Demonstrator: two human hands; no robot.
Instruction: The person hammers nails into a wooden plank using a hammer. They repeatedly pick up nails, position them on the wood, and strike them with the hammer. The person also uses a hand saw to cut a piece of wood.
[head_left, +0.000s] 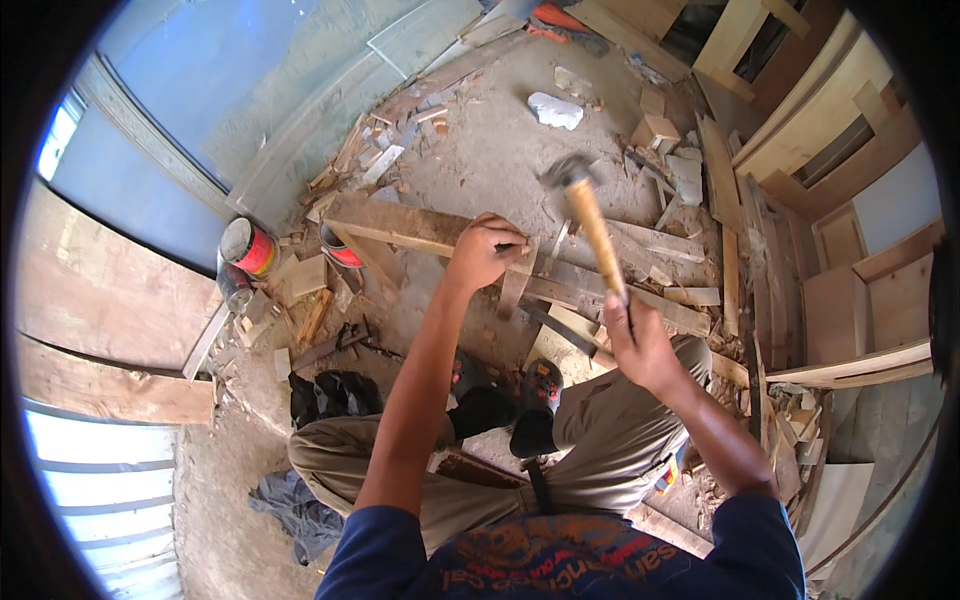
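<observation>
— From the head camera, what do the two hands hold?

— The right hand (637, 340) has its fingers wrapped around one wooden-handled hammer (592, 225), head raised above the work. The left hand (487, 250) is closed, pinching something too small to make out, against one long wooden plank (430, 230) lying across the dusty floor (500, 140).

— What else can be counted?

— Two red-and-white tin cans (250, 248) stand near the plank's left end, and two sandalled feet (540, 385) sit below it among wood scraps.
</observation>
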